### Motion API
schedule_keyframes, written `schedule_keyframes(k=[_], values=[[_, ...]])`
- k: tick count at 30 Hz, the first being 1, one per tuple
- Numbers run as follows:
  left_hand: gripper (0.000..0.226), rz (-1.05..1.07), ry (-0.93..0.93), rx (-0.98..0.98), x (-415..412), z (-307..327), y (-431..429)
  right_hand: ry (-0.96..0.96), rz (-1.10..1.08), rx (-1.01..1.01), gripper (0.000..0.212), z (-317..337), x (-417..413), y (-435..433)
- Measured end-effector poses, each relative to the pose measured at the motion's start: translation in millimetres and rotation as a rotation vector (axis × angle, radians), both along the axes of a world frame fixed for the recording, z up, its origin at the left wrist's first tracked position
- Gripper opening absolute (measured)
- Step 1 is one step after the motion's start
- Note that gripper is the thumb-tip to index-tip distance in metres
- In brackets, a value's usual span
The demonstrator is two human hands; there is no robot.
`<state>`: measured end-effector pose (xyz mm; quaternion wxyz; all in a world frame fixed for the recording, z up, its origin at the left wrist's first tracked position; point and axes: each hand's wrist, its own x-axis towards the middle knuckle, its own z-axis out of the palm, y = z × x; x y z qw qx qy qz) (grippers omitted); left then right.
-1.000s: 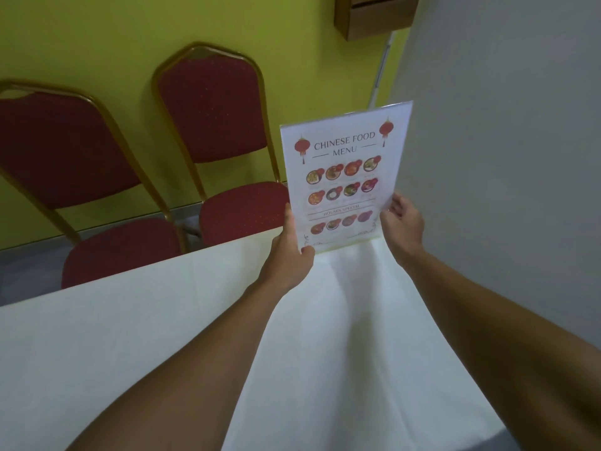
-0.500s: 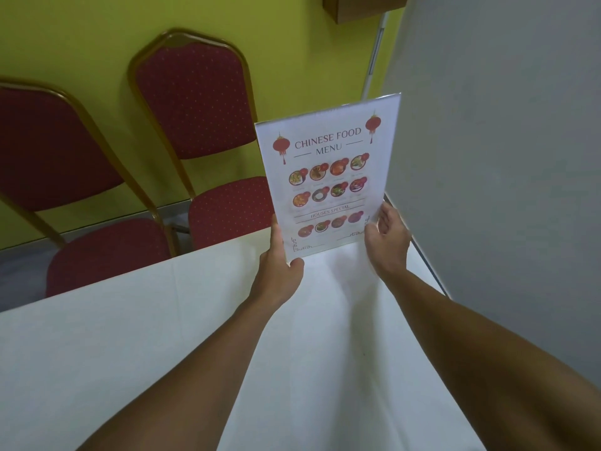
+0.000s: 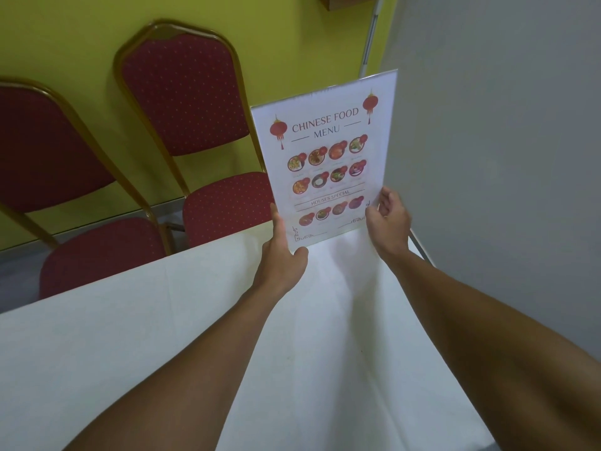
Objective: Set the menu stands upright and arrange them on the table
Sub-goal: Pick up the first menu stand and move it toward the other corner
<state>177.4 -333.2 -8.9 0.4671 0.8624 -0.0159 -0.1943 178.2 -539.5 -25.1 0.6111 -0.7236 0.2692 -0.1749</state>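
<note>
A clear menu stand (image 3: 328, 157) holding a white "Chinese Food Menu" sheet stands upright at the far right corner of the table (image 3: 162, 320), which wears a white cloth. My left hand (image 3: 281, 252) grips the stand's lower left edge, thumb on the front. At the lower right edge my right hand (image 3: 387, 216) is around the stand, its fingers curled against it. The stand's base is hidden behind my hands.
Two red padded chairs with gold frames (image 3: 185, 96) (image 3: 42, 151) stand beyond the table's far edge against a yellow-green wall. A grey wall (image 3: 504, 157) runs close along the table's right side. A wooden box (image 3: 351, 1) hangs on the wall above.
The menu stand has stayed upright at the far right corner with both hands on it. My right hand's fingers have loosened a little at the stand's edge. The view has shifted slightly.
</note>
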Motion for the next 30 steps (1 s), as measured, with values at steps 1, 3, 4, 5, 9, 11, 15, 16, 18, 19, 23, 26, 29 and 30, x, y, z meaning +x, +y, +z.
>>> schedule_keyframes(k=[1,3,4,5,9,11,15,16,18,19,23,26,29,30], values=[[0.1,-0.001,0.0,-0.001,1,0,0,0.0,-0.006,0.002,0.032,0,0,1],[0.101,-0.004,0.004,-0.006,1,0,0,-0.006,-0.014,0.011,0.032,0,-1,2],[0.102,-0.004,0.005,-0.007,1,1,0,-0.01,-0.019,0.016,0.032,0,-1,3],[0.102,-0.003,0.007,-0.007,2,0,0,-0.011,-0.024,0.017,0.033,-1,-2,4],[0.103,0.009,0.011,-0.016,4,-1,0,-0.014,-0.036,-0.007,0.032,-1,-2,6],[0.103,0.004,0.016,-0.016,4,-2,1,-0.018,-0.035,-0.012,0.032,-2,-2,5],[0.104,0.008,0.023,-0.022,3,-5,0,-0.011,-0.021,-0.014,0.036,-5,-1,3],[0.104,0.007,0.026,-0.024,3,-5,0,-0.009,-0.017,-0.014,0.037,-5,-1,3],[0.104,0.006,0.028,-0.024,3,-7,1,-0.006,-0.01,-0.017,0.038,-6,-1,1],[0.105,0.005,0.027,-0.025,3,-7,1,-0.006,-0.007,-0.02,0.039,-6,-1,1],[0.106,-0.024,0.006,-0.008,3,-5,4,0.024,0.022,-0.038,0.039,-5,-2,1],[0.105,-0.072,0.002,-0.004,4,-3,8,0.042,0.054,-0.077,0.04,-1,-4,1],[0.102,-0.138,0.024,0.034,5,0,14,0.094,0.087,-0.187,0.045,-1,-6,4],[0.1,-0.15,0.031,0.054,4,3,16,0.112,0.084,-0.217,0.049,3,-9,6]])
